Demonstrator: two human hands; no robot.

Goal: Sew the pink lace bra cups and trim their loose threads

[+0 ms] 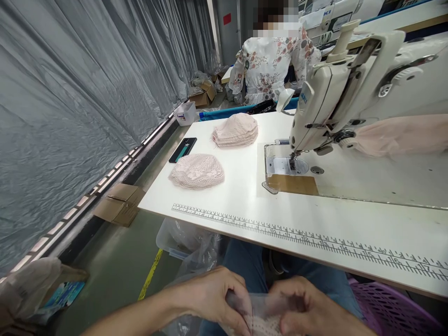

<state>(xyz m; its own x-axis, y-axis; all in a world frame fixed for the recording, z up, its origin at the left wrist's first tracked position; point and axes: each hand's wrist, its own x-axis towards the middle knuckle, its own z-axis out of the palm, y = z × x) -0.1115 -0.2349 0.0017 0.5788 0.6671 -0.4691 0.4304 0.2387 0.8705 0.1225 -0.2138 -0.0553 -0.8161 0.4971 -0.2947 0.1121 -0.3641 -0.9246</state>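
Above my lap, in front of the table edge, my left hand (226,301) and my right hand (303,305) pinch the two sides of a clear plastic bag (259,303). Pale pink lace fabric (268,325) shows at the bag's lower part, cut off by the bottom of the view. On the white table, a stack of pale lace pieces (198,171) lies near the left end. Behind it sits a second stack of pale pink pieces (236,130).
A sewing machine (315,107) stands at the right, with pink fabric (402,135) behind its needle. A phone (183,150) lies at the left table edge. A purple basket (395,308), a cardboard box (119,203) and a plastic bin (175,238) are below. A person (268,65) sits ahead.
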